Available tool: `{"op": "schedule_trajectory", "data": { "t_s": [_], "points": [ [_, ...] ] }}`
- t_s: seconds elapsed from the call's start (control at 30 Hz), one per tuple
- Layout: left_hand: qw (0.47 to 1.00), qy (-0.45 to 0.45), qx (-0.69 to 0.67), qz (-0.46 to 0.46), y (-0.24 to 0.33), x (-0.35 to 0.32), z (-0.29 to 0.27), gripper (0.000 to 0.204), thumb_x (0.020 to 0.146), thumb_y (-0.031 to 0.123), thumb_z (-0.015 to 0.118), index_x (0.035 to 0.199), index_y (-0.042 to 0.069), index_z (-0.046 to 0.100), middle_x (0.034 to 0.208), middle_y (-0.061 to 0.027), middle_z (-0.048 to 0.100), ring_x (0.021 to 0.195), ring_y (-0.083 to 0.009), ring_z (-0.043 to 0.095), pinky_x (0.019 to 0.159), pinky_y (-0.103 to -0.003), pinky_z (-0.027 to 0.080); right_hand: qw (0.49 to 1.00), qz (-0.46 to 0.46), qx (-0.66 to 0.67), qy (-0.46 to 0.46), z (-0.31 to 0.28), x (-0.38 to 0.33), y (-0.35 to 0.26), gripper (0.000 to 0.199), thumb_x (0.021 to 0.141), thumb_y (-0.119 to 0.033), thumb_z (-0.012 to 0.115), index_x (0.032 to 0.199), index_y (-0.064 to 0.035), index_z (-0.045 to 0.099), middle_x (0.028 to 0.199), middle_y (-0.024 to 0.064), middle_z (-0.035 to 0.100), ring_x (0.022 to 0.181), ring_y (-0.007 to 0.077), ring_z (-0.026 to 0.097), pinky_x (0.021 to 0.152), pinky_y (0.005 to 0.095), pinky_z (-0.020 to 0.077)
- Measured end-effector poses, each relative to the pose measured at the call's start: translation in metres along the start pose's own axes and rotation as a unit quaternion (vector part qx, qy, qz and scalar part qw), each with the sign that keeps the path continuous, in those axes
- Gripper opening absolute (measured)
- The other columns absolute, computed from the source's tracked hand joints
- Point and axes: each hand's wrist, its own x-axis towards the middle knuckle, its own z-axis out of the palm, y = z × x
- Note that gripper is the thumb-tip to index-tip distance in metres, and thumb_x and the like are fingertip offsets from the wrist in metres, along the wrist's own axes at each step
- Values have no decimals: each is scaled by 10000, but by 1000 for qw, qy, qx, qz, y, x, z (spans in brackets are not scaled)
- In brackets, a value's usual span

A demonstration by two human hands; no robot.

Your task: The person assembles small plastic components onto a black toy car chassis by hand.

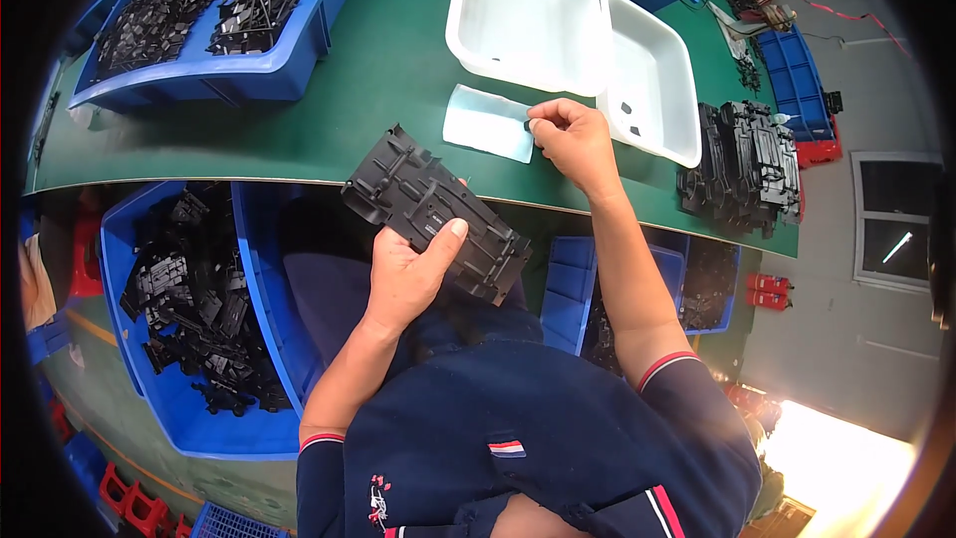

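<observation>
My left hand (413,274) is closed on a black molded plastic part (438,209), a flat piece with ribs and raised posts, held tilted over my lap in front of the table edge. My right hand (575,144) pinches a small black piece (530,126) between thumb and fingertips. That hand is over the right end of a pale, shiny rectangular sheet (483,124) lying on the green table. Just beyond the sheet stand two white plastic trays; the left tray (468,25) has a tiny dark bit in it, and the right tray (662,70) holds a few small black pieces.
A blue bin (289,70) of small black parts sits at the table's back left. Black molded parts (742,159) are stacked at the right edge of the green table (388,40). Below the table, a blue crate (189,438) of black parts is at my left, another blue bin (566,289) at right.
</observation>
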Motion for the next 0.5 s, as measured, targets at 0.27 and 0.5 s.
{"op": "schedule_trajectory", "data": {
  "t_s": [0.27,0.5],
  "points": [
    [1000,8,1,14,0,-3,-2,339,868,85,599,1175,-41,533,1170,-124,587,1042,-167,562,925,-308,430,998,15,56,16,-2,-8,-7,179,792,-81,618,942,6,661,711,29,623,649,85,555,601,229,461],
    [1000,10,-9,1,-2,-2,-4,335,867,97,602,1171,-35,547,1106,-82,602,995,-139,564,889,-284,434,980,-159,37,114,-2,-34,-11,135,835,-8,618,968,-15,645,835,46,612,690,86,556,624,217,462]
  ]
}}
